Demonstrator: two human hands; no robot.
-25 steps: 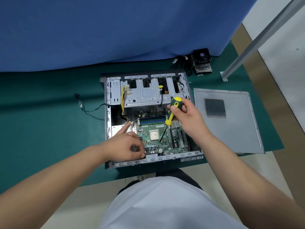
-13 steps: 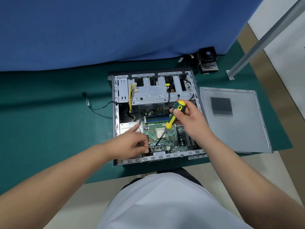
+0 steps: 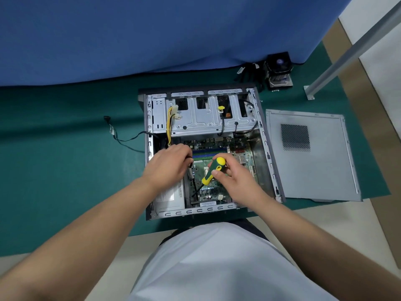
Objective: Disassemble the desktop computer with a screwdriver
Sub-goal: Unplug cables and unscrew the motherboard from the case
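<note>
Green worktop (image 3: 65,170) carries the open case (image 3: 263,135); right hand (image 3: 234,179) grips the screwdriver (image 3: 211,171), tip toward 7 o'clock on the motherboard (image 3: 217,190); left hand (image 3: 169,164) curls round something dark I can't identify; next, likely seat the tip squarely in a board screw.

Nothing can be read here. A white barcode sticker (image 3: 207,203) sits on the near edge of the motherboard (image 3: 208,187) inside the computer case (image 3: 268,153), but its bars and digits are too small to make out. A large white label (image 3: 171,193) lies on the power supply (image 3: 169,203) at the case's near-left corner (rows of fine print, all blurred). A small tag (image 3: 111,129) hangs on the loose black cable (image 3: 128,139) left of the case; it is illegible.
</note>
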